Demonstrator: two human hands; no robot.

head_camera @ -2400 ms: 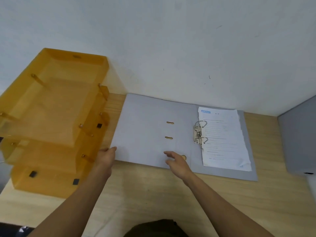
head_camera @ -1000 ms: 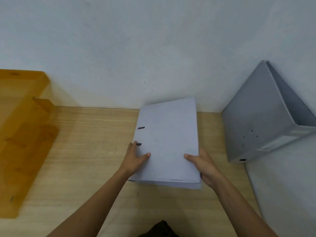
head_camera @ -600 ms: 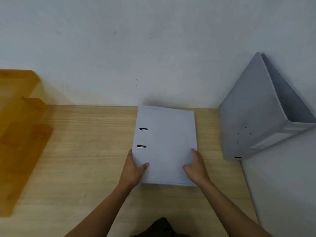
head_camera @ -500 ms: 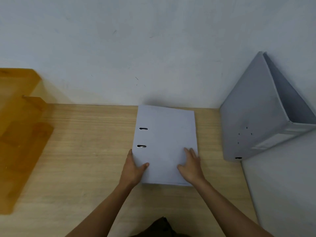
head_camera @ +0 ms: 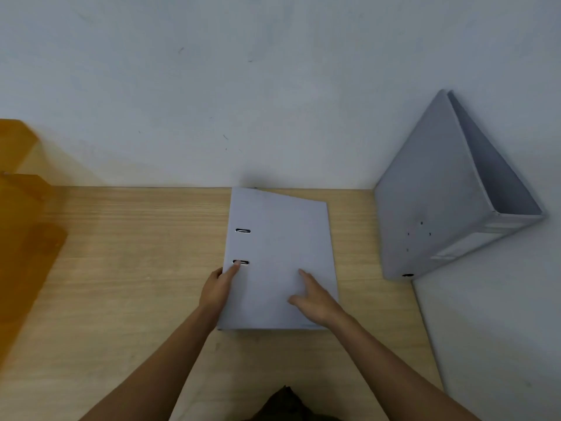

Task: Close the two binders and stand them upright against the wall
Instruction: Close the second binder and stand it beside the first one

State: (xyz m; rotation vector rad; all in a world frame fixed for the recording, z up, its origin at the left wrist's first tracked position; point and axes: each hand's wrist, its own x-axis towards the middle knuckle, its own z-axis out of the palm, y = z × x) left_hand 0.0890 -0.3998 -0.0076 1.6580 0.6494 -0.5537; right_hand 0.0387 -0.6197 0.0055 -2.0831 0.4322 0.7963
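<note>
A grey binder point(head_camera: 282, 238) lies shut and flat on the wooden table point(head_camera: 121, 268), its far edge near the wall. My left hand point(head_camera: 217, 288) grips its left spine edge, thumb on top by the lower slot. My right hand point(head_camera: 312, 299) rests flat on the cover, fingers spread. A second grey binder point(head_camera: 437, 202) stands upright at the right, tilted, leaning in the corner where the back wall meets a side panel.
An orange translucent paper tray point(head_camera: 21, 214) stands at the left edge of the table. A white wall point(head_camera: 243, 86) runs along the back. A pale side panel point(head_camera: 501, 329) bounds the table on the right.
The open binder was folded shut and pressed flat. My right hand slid from the right edge onto the cover. My left thumb moved up to the lower slot.
</note>
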